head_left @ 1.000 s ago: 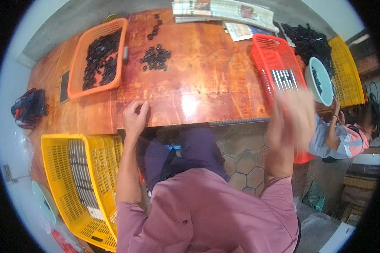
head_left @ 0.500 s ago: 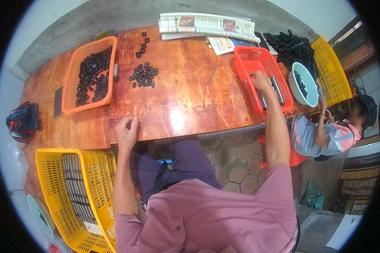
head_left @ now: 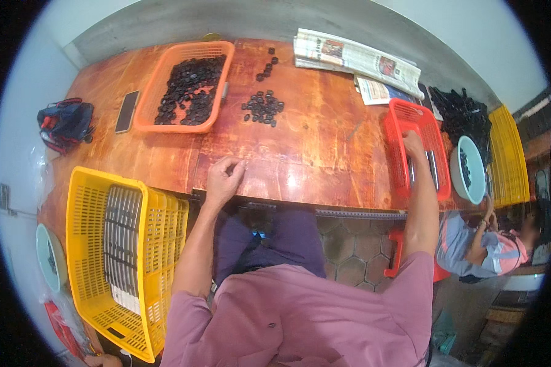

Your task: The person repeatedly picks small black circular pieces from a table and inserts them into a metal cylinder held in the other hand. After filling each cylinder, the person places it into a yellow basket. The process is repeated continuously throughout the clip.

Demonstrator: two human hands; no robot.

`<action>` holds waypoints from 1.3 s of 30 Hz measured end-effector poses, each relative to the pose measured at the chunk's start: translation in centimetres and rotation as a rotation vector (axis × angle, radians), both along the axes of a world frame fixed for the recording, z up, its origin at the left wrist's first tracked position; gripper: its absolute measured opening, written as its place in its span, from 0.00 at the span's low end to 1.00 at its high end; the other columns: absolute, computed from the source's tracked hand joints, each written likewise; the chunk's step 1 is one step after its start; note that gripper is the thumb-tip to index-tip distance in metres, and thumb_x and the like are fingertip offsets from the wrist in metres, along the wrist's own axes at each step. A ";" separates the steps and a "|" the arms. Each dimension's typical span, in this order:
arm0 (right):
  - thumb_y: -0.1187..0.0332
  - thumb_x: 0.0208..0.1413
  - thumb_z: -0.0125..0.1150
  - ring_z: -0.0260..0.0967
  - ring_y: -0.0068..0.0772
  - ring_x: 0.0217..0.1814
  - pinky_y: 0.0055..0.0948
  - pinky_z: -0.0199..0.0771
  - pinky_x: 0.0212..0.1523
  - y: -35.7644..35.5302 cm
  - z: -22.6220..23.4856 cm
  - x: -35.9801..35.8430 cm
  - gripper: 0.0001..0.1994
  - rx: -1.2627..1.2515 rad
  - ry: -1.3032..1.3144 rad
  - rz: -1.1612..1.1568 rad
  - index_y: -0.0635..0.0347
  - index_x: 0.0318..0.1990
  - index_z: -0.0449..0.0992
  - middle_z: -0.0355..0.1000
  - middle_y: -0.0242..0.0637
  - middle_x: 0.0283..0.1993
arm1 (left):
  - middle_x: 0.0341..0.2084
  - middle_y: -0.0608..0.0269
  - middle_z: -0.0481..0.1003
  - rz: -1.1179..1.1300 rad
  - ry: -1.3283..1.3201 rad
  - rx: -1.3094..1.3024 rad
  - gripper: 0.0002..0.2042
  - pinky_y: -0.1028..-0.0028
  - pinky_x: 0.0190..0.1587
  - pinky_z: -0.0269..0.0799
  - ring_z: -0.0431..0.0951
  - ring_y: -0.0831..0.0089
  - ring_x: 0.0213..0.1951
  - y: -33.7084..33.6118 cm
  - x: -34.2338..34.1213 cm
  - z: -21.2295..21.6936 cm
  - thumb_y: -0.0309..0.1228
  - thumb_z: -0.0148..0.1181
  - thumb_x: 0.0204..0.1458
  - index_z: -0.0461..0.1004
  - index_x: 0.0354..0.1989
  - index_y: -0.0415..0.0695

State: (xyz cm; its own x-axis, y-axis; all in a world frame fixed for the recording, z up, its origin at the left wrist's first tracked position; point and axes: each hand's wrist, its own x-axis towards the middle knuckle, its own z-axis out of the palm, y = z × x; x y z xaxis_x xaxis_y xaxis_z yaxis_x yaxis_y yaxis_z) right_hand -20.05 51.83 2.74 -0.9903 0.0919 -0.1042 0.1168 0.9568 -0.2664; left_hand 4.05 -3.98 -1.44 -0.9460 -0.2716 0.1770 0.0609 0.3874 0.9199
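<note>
My right hand [head_left: 414, 145] reaches down into a red plastic basket [head_left: 390, 125]; its fingertips are hard to see. Two shiny metal tubes [head_left: 433, 166] lie beside it in the basket. At the table's near edge is my left hand [head_left: 225, 177], its fingers curled in toward the thumb; whether anything small sits in them is hidden. Beyond it lies a loose pile of small black caps [head_left: 263, 109], with several more [head_left: 267, 68] strung out behind. An orange basket [head_left: 142, 116] further left holds many similar black pieces.
Folded newspapers [head_left: 355, 58] lie at the back. A pale-blue bowl [head_left: 458, 162], a heap of black parts [head_left: 462, 116] and a yellow crate [head_left: 508, 159] stand at the right, near a seated person [head_left: 471, 244]. At left are a phone [head_left: 127, 112], a bag [head_left: 66, 125] and a large yellow crate [head_left: 144, 257].
My view has swung left, shifting the table's contents rightward in the picture. My right hand stays in the red basket, and my left hand stays near the table edge with fingers more curled.
</note>
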 end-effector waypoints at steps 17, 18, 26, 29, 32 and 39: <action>0.68 0.67 0.62 0.76 0.24 0.45 0.24 0.78 0.45 -2.9 14.0 5.4 0.12 -0.748 0.885 -0.031 0.65 0.52 0.81 0.79 0.35 0.45 | 0.25 0.59 0.79 0.001 0.031 -0.009 0.09 0.74 0.32 0.71 0.77 0.76 0.27 -0.1 -0.2 -0.7 0.32 0.65 0.57 0.82 0.35 0.36; 0.69 0.67 0.62 0.76 0.24 0.44 0.24 0.78 0.45 -4.6 14.9 6.7 0.10 -0.752 0.872 0.029 0.64 0.50 0.81 0.79 0.34 0.45 | 0.26 0.59 0.79 0.001 0.026 -0.017 0.09 0.74 0.32 0.72 0.78 0.76 0.28 -0.1 -0.1 -0.3 0.31 0.65 0.58 0.82 0.36 0.37; 0.72 0.62 0.67 0.73 0.21 0.37 0.24 0.76 0.39 -24.1 9.3 15.9 0.05 -1.177 0.264 0.285 0.60 0.39 0.77 0.76 0.30 0.37 | 0.54 0.63 0.77 -0.521 -0.178 0.551 0.23 0.71 0.54 0.77 0.78 0.73 0.53 6.6 1.7 4.7 0.29 0.59 0.65 0.68 0.68 0.42; 0.70 0.61 0.68 0.73 0.21 0.32 0.24 0.75 0.37 -29.7 6.0 17.4 0.06 -1.378 0.052 0.215 0.60 0.38 0.76 0.77 0.31 0.33 | 0.54 0.56 0.76 -0.627 -0.210 0.673 0.27 0.71 0.54 0.76 0.79 0.72 0.49 8.0 2.2 6.1 0.27 0.60 0.63 0.63 0.70 0.36; 0.68 0.62 0.68 0.73 0.20 0.34 0.23 0.74 0.36 -32.2 4.0 17.7 0.08 -1.424 -0.026 0.167 0.61 0.41 0.77 0.78 0.32 0.35 | 0.53 0.54 0.77 -0.623 -0.316 0.748 0.27 0.71 0.52 0.77 0.81 0.72 0.44 6.9 2.1 4.6 0.27 0.61 0.62 0.63 0.69 0.36; 0.65 0.65 0.64 0.75 0.25 0.39 0.27 0.77 0.40 -33.5 2.6 17.0 0.13 -1.470 -0.346 0.227 0.64 0.50 0.77 0.78 0.34 0.41 | 0.53 0.42 0.76 -0.596 -0.376 1.185 0.28 0.64 0.50 0.81 0.83 0.60 0.45 5.1 3.3 4.6 0.34 0.57 0.66 0.57 0.70 0.36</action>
State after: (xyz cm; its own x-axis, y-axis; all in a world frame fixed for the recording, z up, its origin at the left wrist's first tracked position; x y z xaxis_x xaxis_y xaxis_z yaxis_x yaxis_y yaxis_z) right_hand -3.04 18.36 5.33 -0.8773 -0.4421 -0.1869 0.2628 -0.1167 -0.9578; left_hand 7.31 1.10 3.14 -0.9105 0.3799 -0.1632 -0.3836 -0.6288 0.6764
